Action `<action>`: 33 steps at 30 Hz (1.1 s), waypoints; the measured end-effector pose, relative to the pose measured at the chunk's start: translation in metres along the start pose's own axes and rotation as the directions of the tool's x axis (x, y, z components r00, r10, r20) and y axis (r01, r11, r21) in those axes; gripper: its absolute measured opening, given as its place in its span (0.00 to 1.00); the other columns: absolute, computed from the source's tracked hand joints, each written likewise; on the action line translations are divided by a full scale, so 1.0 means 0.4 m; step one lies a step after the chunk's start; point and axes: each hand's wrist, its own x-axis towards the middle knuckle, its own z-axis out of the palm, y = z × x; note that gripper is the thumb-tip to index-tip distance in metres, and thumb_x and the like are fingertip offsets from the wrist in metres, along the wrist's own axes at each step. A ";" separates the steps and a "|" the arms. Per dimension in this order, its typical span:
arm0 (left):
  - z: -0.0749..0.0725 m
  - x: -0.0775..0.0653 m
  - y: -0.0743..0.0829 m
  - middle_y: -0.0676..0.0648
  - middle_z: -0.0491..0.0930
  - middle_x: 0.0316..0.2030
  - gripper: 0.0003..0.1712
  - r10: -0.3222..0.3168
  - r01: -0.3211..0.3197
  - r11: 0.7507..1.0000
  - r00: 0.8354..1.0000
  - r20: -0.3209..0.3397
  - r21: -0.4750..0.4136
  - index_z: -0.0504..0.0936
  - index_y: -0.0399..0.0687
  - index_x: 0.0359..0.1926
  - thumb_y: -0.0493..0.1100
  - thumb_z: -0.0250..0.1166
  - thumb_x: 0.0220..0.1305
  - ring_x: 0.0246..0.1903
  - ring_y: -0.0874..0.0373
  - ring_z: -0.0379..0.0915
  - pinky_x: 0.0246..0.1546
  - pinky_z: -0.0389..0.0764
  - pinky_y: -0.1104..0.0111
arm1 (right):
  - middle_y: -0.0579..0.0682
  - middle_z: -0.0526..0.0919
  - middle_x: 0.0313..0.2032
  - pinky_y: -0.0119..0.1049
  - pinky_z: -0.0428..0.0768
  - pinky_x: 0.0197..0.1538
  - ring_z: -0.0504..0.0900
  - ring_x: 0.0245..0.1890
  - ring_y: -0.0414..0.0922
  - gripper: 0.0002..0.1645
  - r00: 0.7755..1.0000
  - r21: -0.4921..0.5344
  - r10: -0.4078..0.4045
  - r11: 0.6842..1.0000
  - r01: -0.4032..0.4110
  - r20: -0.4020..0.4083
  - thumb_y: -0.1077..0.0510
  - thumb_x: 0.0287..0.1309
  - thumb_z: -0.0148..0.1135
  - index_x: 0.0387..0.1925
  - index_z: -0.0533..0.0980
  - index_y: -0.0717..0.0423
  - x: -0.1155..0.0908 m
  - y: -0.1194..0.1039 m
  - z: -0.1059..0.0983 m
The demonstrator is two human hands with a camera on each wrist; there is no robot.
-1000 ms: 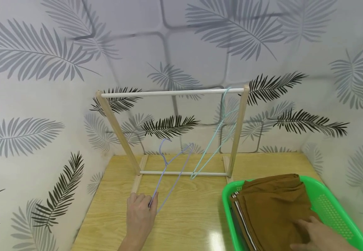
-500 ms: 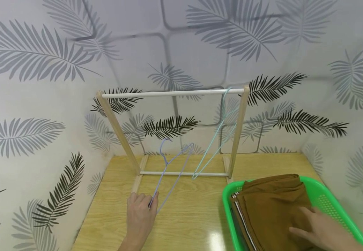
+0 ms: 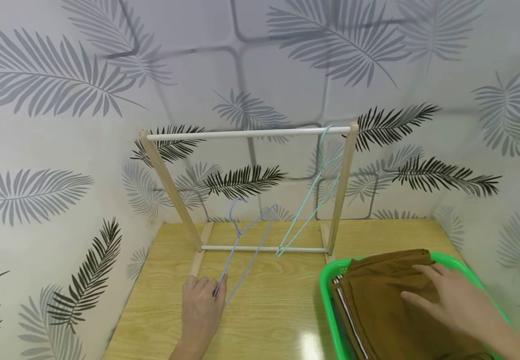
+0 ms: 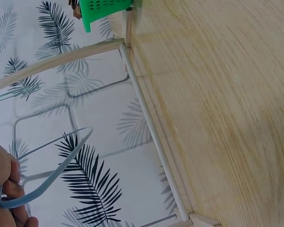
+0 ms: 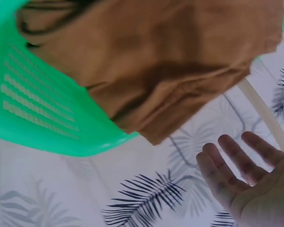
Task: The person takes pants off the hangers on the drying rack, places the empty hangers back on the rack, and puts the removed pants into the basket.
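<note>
My left hand (image 3: 201,310) grips the lower corner of a lavender-blue clothes hanger (image 4: 47,182), its hook pointing up and away in the head view. Over at the right, my right hand (image 3: 460,305) hovers over a folded brown garment (image 3: 381,310), thumb and fingers spread, holding nothing. That garment lies on top of other folded clothes in a green plastic basket (image 3: 327,300). In the right wrist view the fingers (image 5: 236,156) extend beside the brown cloth, apart from it.
A small wooden rack with a white top rail (image 3: 242,133) stands at the back of the wood-grain table (image 3: 269,310). From the rail's right end hangs a mint-green hanger (image 3: 302,202). Leaf-patterned walls (image 3: 282,60) enclose the back and sides.
My right hand has risen from low on the brown garment and moved forward and a little left over it. The left hand and its hanger have stayed almost still.
</note>
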 end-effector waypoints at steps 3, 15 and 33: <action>0.002 0.005 -0.001 0.52 0.70 0.10 0.21 0.006 -0.006 1.000 1.000 -0.005 0.005 0.77 0.44 0.10 0.35 0.81 0.49 0.21 0.64 0.50 0.27 0.56 0.73 | 0.72 0.82 0.56 0.69 0.79 0.50 0.82 0.53 0.73 0.48 1.000 0.013 0.027 1.000 -0.027 -0.008 0.28 0.60 0.70 0.63 0.77 0.64 0.026 -0.016 -0.017; 0.001 0.009 -0.001 0.53 0.67 0.09 0.23 0.012 -0.012 1.000 1.000 0.003 0.020 0.75 0.45 0.09 0.35 0.81 0.48 0.21 0.64 0.49 0.27 0.56 0.73 | 0.69 0.84 0.57 0.68 0.79 0.51 0.81 0.54 0.71 0.48 0.990 -0.030 0.002 1.000 -0.007 -0.141 0.29 0.60 0.69 0.65 0.76 0.62 0.130 -0.067 -0.040; -0.003 0.015 -0.002 0.52 0.70 0.10 0.20 0.003 -0.003 1.000 1.000 -0.007 -0.006 0.78 0.44 0.11 0.34 0.80 0.49 0.22 0.64 0.51 0.28 0.57 0.73 | 0.65 0.86 0.38 0.57 0.83 0.37 0.85 0.36 0.65 0.59 0.781 -0.205 -0.304 0.952 0.227 -0.546 0.17 0.70 0.32 0.48 0.81 0.67 0.309 -0.112 0.003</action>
